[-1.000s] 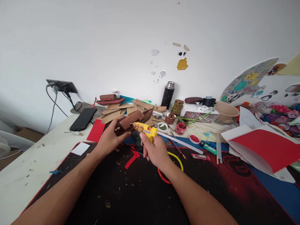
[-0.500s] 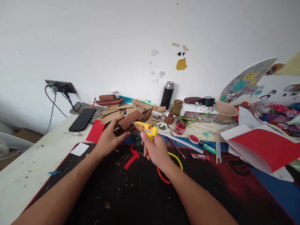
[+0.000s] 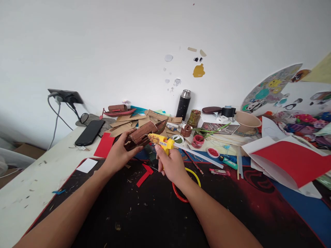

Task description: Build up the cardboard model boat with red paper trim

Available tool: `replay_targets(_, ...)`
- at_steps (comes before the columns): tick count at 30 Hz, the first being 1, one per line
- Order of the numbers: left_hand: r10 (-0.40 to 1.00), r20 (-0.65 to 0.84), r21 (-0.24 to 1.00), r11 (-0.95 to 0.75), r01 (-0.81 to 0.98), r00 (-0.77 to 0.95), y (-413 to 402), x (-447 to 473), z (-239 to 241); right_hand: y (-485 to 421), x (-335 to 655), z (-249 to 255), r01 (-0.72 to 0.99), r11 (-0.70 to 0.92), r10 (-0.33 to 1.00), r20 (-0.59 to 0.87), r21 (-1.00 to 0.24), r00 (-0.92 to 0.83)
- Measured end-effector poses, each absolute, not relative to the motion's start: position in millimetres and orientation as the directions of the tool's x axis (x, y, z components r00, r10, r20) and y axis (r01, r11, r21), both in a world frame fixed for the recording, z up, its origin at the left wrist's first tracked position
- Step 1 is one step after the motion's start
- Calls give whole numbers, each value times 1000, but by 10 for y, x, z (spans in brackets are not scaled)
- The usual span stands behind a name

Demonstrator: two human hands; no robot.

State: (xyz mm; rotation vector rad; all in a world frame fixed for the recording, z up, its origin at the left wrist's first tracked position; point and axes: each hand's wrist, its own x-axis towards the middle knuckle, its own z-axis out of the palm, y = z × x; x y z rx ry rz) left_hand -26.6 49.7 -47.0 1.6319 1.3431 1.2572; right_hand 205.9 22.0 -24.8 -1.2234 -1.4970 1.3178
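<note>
A brown model boat (image 3: 143,132) with a curved roof is tilted above the black mat (image 3: 124,206). My left hand (image 3: 121,150) grips its near left end, fingers behind and thumb in front. In my right hand (image 3: 172,163) is a yellow hot glue gun (image 3: 162,142), its nozzle against or very close to the boat's roof edge; I cannot tell if they touch. A long clear glue stick (image 3: 199,155) sticks out of the gun's back. Below the boat, a red ridged strip (image 3: 144,177) lies on the mat.
A second, reddish boat (image 3: 120,111) stands by the wall, near cardboard scraps (image 3: 124,124). Behind are a black flask (image 3: 183,105) and paint jars (image 3: 198,141). A phone (image 3: 90,132) lies left, red paper (image 3: 292,162) right. A red-and-yellow ring (image 3: 179,197) lies beneath my right wrist.
The whole view has shifted very slightly. Both hands, the boat and the glue gun keep nearly the same positions relative to each other.
</note>
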Motion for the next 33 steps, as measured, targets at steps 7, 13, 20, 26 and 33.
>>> replay_targets(7,965,261,906,-249,342,11,482,-275,-440,234,2067,-261,148,-2,973,-35,-989,-226)
replay_targets(13,965,262,909,-252,332,15,493,-290,-467,239,2070,-248,131,-14,974,-43,-991,-222)
replay_targets(20,964,266,908,-250,335,-2,496,-287,-475,244,2072,-253,133,-25,976,-53,-991,-210)
replay_targets(26,959,282,893,-258,370,-12,493,-289,-464,252,2082,-231,142,-15,979,-44,-990,-199)
replay_targets(33,963,270,898,-250,363,-7,485,-278,-446,255,2088,-239,139,-8,980,-35,-990,-193)
